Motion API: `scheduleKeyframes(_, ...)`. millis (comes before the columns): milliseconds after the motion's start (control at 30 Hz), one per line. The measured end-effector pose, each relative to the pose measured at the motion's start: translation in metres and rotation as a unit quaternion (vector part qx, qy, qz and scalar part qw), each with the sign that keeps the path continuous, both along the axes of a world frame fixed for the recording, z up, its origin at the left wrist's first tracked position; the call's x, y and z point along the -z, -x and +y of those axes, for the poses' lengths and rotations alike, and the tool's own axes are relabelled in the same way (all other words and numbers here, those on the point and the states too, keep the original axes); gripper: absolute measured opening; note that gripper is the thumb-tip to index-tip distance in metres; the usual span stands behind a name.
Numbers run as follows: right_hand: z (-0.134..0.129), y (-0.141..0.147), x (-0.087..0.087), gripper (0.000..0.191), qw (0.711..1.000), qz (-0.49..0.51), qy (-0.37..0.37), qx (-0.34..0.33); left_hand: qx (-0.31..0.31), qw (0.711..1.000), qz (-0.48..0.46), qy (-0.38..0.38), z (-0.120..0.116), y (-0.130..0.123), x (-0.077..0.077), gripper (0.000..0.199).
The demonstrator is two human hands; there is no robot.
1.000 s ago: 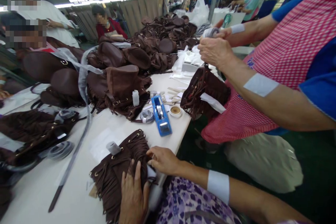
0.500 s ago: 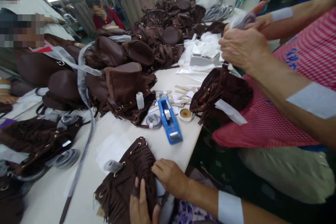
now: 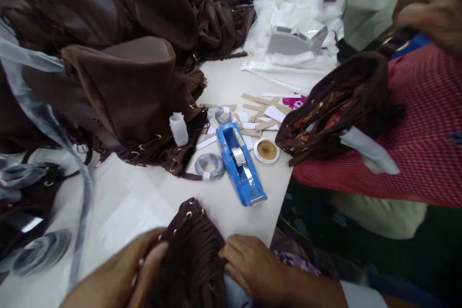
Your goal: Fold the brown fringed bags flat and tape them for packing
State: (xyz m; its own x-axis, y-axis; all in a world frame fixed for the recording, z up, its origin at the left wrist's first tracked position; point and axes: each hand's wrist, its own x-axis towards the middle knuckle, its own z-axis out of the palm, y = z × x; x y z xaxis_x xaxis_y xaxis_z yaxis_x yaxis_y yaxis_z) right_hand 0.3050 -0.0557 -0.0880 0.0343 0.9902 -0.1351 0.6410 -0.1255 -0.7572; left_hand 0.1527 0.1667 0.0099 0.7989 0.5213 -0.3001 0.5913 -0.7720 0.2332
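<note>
A dark brown fringed bag [image 3: 197, 245] with brass eyelets lies at the bottom middle of the table. My right hand [image 3: 249, 262] has its fingers curled closed on the bag's right edge. Pale wrapping shows just under those fingers. My left hand [image 3: 139, 262] is at the bag's left side, thumb and fingers closing on it; this hand is slightly blurred and covers part of the bag. Beyond the bag stands a blue tape dispenser [image 3: 234, 166], with a small round tin [image 3: 267, 150] of brownish stuff to its right.
Brown bags [image 3: 122, 86] are heaped at the back left. A wrapped coil [image 3: 209, 166] and paper strips [image 3: 258, 113] lie near the dispenser. White wrapping [image 3: 288, 9] lies behind. At right, a co-worker's hand [image 3: 433, 14] holds another bag [image 3: 335, 106] past the table edge.
The view has tilted down and come closer to the table. My left hand has gone from lying spread on the bag's front to its left side, closing. My right hand stays at the right edge.
</note>
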Motion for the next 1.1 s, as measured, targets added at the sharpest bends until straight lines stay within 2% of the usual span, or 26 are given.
scheduleKeyframes(33,0.001,-0.001,-0.001,0.013,1.000,0.001,0.003,-0.005,-0.019,0.999,0.039,-0.023,0.013,-0.023,0.002,0.047)
scheduleKeyframes(133,0.004,-0.003,-0.002,0.012,1.000,-0.003,0.009,-0.016,0.040,0.981,0.190,0.004,0.038,-0.083,0.021,0.059)
scheduleKeyframes(233,0.005,-0.003,-0.002,0.011,0.999,-0.023,0.009,-0.029,0.050,0.969,0.238,0.044,0.041,-0.109,0.042,0.068)
scheduleKeyframes(300,0.005,-0.004,-0.003,0.009,0.998,-0.042,0.005,-0.038,0.031,0.967,0.247,0.053,0.036,-0.108,0.050,0.070)
scheduleKeyframes(400,0.008,-0.004,-0.005,0.012,0.996,-0.070,0.007,-0.055,0.028,0.970,0.236,0.052,0.025,-0.102,0.052,0.067)
scheduleKeyframes(600,0.013,-0.001,-0.007,0.019,0.991,-0.110,0.009,-0.075,0.135,0.961,0.241,-0.006,0.015,-0.107,0.053,0.051)
scheduleKeyframes(700,0.008,0.000,-0.005,0.016,0.989,-0.126,-0.019,-0.072,0.160,0.959,0.235,-0.003,0.018,-0.107,0.057,0.041)
scheduleKeyframes(900,-0.001,-0.004,0.000,0.017,0.984,-0.150,-0.088,-0.028,0.114,0.955,0.269,0.050,0.043,-0.100,0.067,0.032)
scheduleKeyframes(1100,-0.004,-0.011,0.002,0.016,0.979,-0.159,-0.129,0.005,0.056,0.951,0.278,0.124,0.060,-0.093,0.074,0.035)
